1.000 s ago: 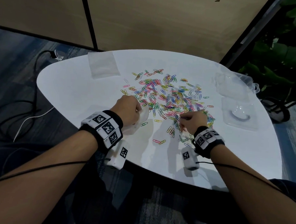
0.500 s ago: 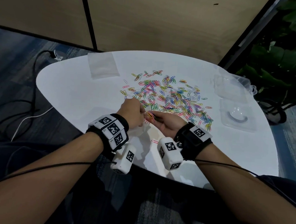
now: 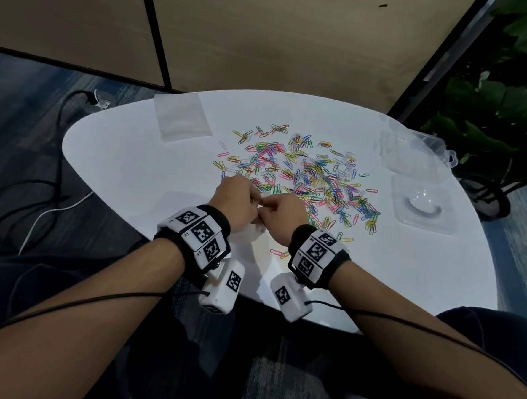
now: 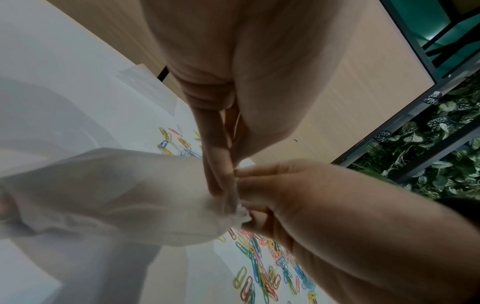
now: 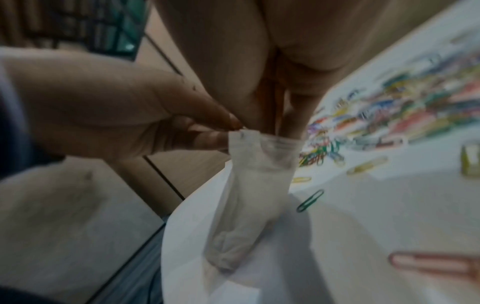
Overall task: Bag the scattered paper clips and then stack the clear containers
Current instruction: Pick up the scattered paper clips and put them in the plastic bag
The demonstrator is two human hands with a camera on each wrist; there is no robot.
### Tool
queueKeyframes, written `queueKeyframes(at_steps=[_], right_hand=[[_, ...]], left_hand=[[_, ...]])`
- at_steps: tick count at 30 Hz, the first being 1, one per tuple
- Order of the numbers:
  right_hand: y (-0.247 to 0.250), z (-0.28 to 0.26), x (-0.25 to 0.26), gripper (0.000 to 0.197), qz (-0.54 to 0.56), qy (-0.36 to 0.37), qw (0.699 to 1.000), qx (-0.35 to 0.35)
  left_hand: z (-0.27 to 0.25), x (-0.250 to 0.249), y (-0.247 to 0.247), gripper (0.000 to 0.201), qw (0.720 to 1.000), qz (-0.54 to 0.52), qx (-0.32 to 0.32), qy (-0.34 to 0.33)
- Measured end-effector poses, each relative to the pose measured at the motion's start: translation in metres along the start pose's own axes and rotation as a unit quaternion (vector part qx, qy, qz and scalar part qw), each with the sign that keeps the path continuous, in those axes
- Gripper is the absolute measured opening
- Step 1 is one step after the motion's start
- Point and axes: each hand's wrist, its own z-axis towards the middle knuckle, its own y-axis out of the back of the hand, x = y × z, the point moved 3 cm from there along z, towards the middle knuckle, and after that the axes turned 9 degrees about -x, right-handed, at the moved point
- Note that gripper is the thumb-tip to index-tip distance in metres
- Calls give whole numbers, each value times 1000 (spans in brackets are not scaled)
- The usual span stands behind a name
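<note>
A rounded white counter [image 3: 128,172] stands before beige wall panels, with a potted plant [image 3: 507,128] at the right. Beyond the hands, the paper clips [image 3: 304,174] lie scattered in many colours across the counter's middle. The small clear bag [image 5: 249,185] hangs from its mouth at the near edge of that scatter, its lower end on or just above the counter; whether it holds clips cannot be told. One second ago the right hand [image 3: 281,216] was picking among the clips, apart from the left; now both hands meet at the bag's mouth. The left hand [image 3: 237,204] pinches one edge of the rim between thumb and fingertips; the right hand's grip is narrow, fingertips gathered at the opening, and whether they hold a clip is hidden. Judged from this, a pick is being delivered into the bag, and bagging is at an early stage, since nearly all clips remain loose. A flat spare bag [image 3: 180,118] lies at the far left. The clear containers [image 3: 422,206], two, rest unstacked at the right edge, well apart from the hands.
</note>
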Motion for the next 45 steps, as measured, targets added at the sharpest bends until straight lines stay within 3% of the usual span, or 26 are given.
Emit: queueKeyframes(at_steps=[2,4,7,9,12,14,16,19,23,26,30,34,40,43,45], right_hand=[[0,1,4,32,-69,50,996,34],[7,1,9,38,-66,71,994,43],[36,5,0,28,40,31,999,2],[60,8,-26,27,-37,12,999,-14],[87,2,-89,84,-283,-110,951,51],[91,-11,-123,113,-309,-196,926,91],[81,-17,-139,119,-256,-200,943,79],[58,-15,-131,106,-199,-127,971,25],[38,6,-112,82,-174,-86,981,-26],[34,28,-102,75,-193,-57,978,-45],[30,46,-94,38,-253,18,966,-59],[33,47,-93,23,-277,49,956,-79],[63,53,-105,17,-186,-65,975,-104],[77,52,-115,6,-52,-178,976,-112],[78,54,-120,17,79,-240,964,-76]], left_hand=[[0,0,1,24,1000,2,8,-1],[2,-1,2,24,1000,5,13,-8],[4,-1,9,26,1000,8,5,-3],[5,-1,12,27,1000,0,10,7],[5,-3,15,26,1000,-7,14,15],[2,-4,15,26,1000,-4,15,14],[0,-6,15,26,1000,6,18,9],[-4,-9,13,27,999,24,28,0],[-6,-8,13,30,998,49,34,-13],[-4,-6,15,31,998,60,27,-25],[-1,-4,16,32,997,61,25,-29],[1,-5,12,31,998,58,31,-18],[3,-3,7,27,997,72,27,-15],[3,-3,6,27,997,71,30,-9],[3,-3,6,28,997,73,29,-9]])
